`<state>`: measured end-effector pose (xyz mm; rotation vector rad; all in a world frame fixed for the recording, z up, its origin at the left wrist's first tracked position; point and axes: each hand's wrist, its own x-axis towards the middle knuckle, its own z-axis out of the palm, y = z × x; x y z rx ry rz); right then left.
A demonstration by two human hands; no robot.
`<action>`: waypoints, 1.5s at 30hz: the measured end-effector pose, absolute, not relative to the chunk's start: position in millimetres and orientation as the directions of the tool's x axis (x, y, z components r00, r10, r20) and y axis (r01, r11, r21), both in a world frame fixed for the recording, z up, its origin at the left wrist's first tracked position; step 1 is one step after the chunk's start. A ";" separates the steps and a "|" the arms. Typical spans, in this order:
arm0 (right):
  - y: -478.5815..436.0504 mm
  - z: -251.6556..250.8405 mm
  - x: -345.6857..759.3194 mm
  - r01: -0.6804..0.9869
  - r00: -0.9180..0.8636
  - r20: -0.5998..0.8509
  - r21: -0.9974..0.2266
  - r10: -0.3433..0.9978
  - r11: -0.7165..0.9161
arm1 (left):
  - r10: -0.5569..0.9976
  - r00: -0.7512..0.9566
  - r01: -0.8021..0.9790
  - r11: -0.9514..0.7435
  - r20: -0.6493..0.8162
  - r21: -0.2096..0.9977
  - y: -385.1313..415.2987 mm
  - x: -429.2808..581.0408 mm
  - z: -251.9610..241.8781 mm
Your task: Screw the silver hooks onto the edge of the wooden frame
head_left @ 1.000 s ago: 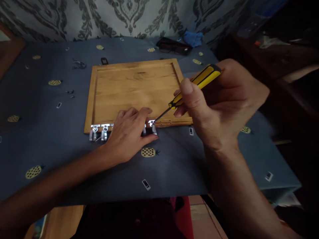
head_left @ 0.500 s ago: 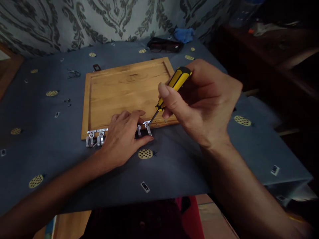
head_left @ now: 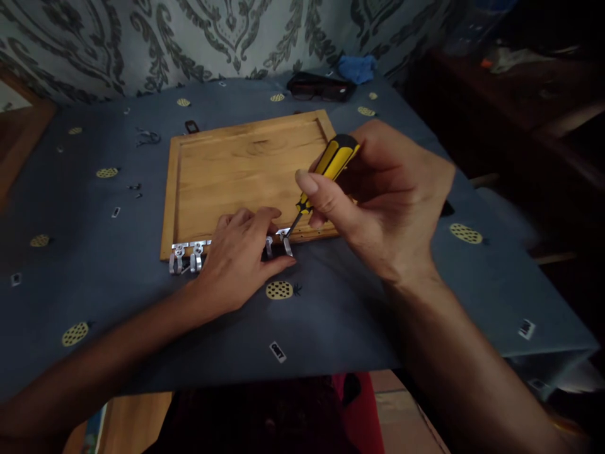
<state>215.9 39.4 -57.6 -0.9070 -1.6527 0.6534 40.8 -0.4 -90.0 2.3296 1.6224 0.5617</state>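
Note:
A wooden board (head_left: 250, 164) with a raised frame lies flat on the cloth-covered table. Along its near edge are several silver metal hooks (head_left: 196, 255). My left hand (head_left: 236, 258) grips that edge, fingers bent on the wood and thumb stretched out beside the rightmost hook (head_left: 288, 246); its palm covers part of the row. In my right hand (head_left: 387, 195) is a yellow and black screwdriver (head_left: 333, 161), pinched by the handle and tilted. The screwdriver's tip meets the plate of the rightmost hook; the screw head itself is too small to make out.
Small screws (head_left: 135, 187) and a clump of loose metal pieces (head_left: 147, 137) lie left of the board. Behind it are a dark glasses case (head_left: 321, 87) and a blue cloth (head_left: 357, 68). The pineapple-print tablecloth (head_left: 331, 328) ends at the near edge. Dark furniture (head_left: 510, 94) stands right.
The view has shifted slightly, so the board sits a little farther right. The screwdriver stays at the same hook, its handle turned slightly in my right hand. My left hand keeps its place.

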 end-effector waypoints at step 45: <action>48.9 -67.8 210.2 -0.104 -0.090 0.519 -0.854 0.850 0.510 | 0.902 0.418 0.818 -0.426 0.111 0.387 -1.0 39.1 -90.1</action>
